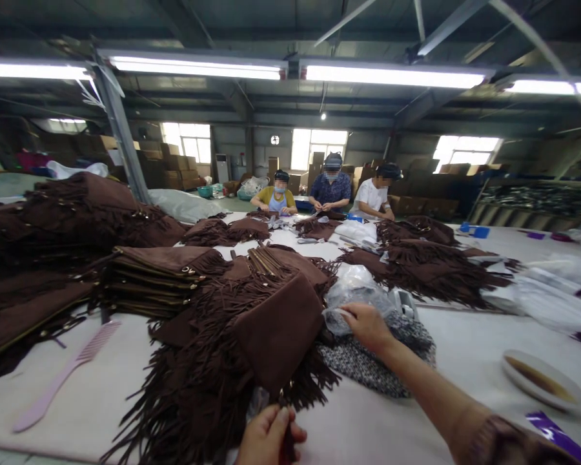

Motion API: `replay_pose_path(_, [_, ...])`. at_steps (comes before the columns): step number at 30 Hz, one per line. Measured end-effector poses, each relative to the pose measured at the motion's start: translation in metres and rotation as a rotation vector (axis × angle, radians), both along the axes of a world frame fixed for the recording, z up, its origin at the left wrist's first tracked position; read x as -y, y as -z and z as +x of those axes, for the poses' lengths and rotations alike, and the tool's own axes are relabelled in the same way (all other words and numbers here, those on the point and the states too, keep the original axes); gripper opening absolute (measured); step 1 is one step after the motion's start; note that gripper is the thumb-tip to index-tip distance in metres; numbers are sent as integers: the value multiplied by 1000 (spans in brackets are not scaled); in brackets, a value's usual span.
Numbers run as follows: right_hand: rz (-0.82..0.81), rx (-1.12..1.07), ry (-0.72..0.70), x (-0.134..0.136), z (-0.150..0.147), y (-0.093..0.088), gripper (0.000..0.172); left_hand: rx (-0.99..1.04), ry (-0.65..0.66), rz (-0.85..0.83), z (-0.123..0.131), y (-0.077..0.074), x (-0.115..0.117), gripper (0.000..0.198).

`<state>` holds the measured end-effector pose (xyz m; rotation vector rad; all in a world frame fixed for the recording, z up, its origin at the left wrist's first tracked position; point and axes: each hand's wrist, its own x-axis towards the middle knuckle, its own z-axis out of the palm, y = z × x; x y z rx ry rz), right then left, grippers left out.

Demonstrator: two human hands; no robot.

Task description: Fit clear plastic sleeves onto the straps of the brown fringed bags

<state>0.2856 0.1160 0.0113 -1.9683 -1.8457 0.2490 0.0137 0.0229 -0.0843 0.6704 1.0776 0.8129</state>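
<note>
The left hand (271, 436) is clamping its grip, fingers together, on a dark strip at the near edge of a brown fringed bag (281, 329). That bag is lying at near centre on the white counter (377, 433), its metal fittings showing beside the fingers. The right hand (368, 328) is pinching a clear plastic bag (353, 290), which is resting on black-and-white woven fabric (368, 369). On markings: a purple packet (559, 436) is lying near right, bearing pale marks (too blurred to read), and a wall clock (275, 139) is hanging far centre, its numerals too small to make out. A lilac comb (72, 371) is lying near left, below stacked brown pouches (150, 281); three co-workers (331, 187) are sitting far centre.
</note>
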Motion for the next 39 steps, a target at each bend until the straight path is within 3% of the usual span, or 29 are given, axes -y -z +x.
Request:
replay_pose_path(5, [-66,-950,48,88,-53,39,33,223,73,-128,-5,-29,8,37])
replay_pose_path(9, [-224,-1206,130,138,-95,66,37,395,171,-154,-5,-33,15,28])
replay_pose_path(12, [-395,-1163,176,161,-111,74,35,387,153,-125,-2,-26,21,31])
replay_pose_path(14, [-440,-1027,103,170,-113,74,31,312,100,-84,1,-21,24,33])
replay_pose_path(16, [-378,-815,8,172,-109,68,27,217,80,-43,4,-18,25,36])
replay_pose_path(20, [-214,-493,-48,155,-100,56,28,87,110,15,10,-16,27,39])
replay_pose_path(24, [-284,-582,-97,138,-100,60,28,62,98,33,9,-20,28,40])
replay_pose_path(27, [-324,-618,-45,143,-100,65,26,127,87,13,1,-27,25,38])
replay_pose_path(33, [-310,-424,-56,168,-103,57,21,323,-32,36,-6,-41,12,29])
replay_pose_path(39, [-290,-293,-75,170,-110,52,20,300,-35,90,1,-43,16,31])
